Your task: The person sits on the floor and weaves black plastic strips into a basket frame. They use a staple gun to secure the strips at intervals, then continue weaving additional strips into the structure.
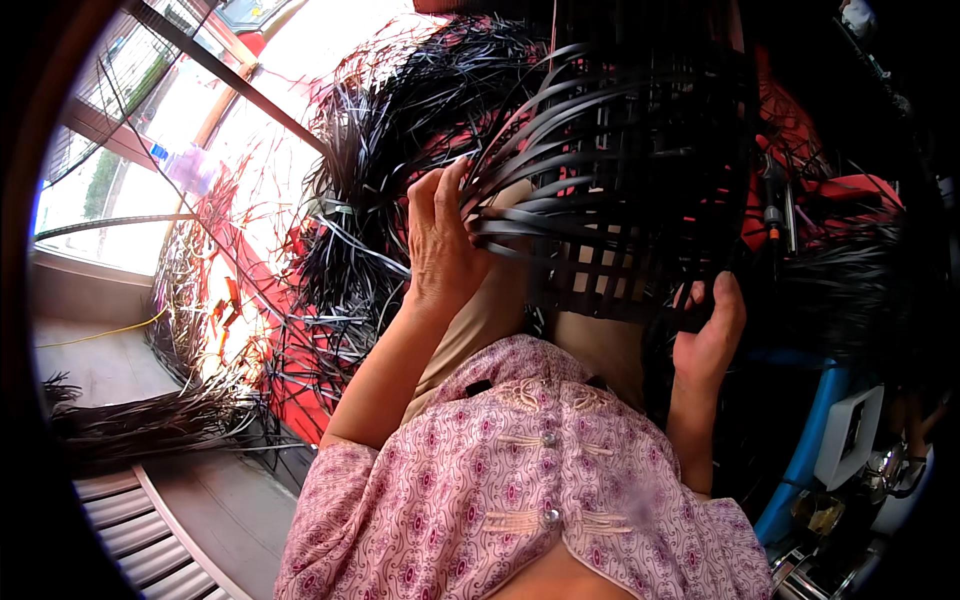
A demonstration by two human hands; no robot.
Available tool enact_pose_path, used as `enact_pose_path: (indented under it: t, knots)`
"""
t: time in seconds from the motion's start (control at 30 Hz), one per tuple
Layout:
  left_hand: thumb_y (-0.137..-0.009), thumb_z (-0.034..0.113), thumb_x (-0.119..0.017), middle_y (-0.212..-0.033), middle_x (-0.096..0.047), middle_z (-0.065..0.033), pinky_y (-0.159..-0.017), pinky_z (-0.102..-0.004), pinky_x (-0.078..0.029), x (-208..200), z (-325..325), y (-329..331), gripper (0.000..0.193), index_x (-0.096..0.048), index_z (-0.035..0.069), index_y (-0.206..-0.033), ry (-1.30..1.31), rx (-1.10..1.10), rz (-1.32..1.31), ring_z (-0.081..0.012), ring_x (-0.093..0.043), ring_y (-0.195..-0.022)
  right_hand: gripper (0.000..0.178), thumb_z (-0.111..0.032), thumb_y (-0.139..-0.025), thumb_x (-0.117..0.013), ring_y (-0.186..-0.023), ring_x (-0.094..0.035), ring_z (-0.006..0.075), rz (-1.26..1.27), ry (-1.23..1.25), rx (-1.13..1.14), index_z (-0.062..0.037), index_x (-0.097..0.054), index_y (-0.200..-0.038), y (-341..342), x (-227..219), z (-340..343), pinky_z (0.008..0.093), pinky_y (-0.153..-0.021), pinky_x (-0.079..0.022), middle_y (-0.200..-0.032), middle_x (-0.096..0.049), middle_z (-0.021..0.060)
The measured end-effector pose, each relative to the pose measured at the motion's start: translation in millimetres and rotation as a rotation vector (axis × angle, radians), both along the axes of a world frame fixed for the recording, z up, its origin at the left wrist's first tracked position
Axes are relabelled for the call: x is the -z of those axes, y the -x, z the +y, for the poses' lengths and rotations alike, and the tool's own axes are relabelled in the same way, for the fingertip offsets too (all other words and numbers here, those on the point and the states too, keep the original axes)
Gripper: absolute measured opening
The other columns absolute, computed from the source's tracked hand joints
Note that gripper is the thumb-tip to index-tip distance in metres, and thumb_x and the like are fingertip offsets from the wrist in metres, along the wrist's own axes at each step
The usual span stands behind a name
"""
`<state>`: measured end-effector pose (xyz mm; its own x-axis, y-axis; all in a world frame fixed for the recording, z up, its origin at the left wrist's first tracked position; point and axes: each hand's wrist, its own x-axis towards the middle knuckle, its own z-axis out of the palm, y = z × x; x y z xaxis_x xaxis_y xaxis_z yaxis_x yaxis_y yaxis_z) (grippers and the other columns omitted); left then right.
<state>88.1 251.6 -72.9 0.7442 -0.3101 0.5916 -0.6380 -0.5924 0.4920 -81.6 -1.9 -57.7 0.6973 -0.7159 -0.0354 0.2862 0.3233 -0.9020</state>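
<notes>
Over my lap lies a black woven panel of flat plastic strips (640, 190), an open lattice with square gaps. From its left side several loose strip ends (560, 130) curve together into my left hand (445, 235), whose fingers are closed round the bunch. My right hand (712, 325) grips the panel's near right corner, the thumb up and the fingertips curled at its edge. The far part of the panel is lost in dark shadow.
A big tangle of black strips (390, 150) spreads over red cloth (300, 390) at the left. A strip bundle (160, 420) lies by a slatted surface (150, 530). To the right are a dark tool with an orange tip (772, 215), a blue curved bar (805, 450) and a white frame (850, 440).
</notes>
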Motion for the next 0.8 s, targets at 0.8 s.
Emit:
enact_pose_path:
  t: [0.8]
  knots:
    - [-0.081, 0.014, -0.071, -0.098, -0.073, -0.0191, -0.081, -0.0387, -0.054, -13.4, 172.4, -266.1, 0.037, -0.068, 0.003, -0.116, -0.264, -0.083, 0.097, -0.028, -0.07, -0.091, 0.033, -0.029, -0.1, -0.055, -0.089, -0.057, 0.016, -0.066, -0.111, 0.15, 0.0, -0.06, -0.114, 11.7, 10.4, -61.8, 0.0265, -0.08, -0.046, -0.102, -0.063, 0.0056]
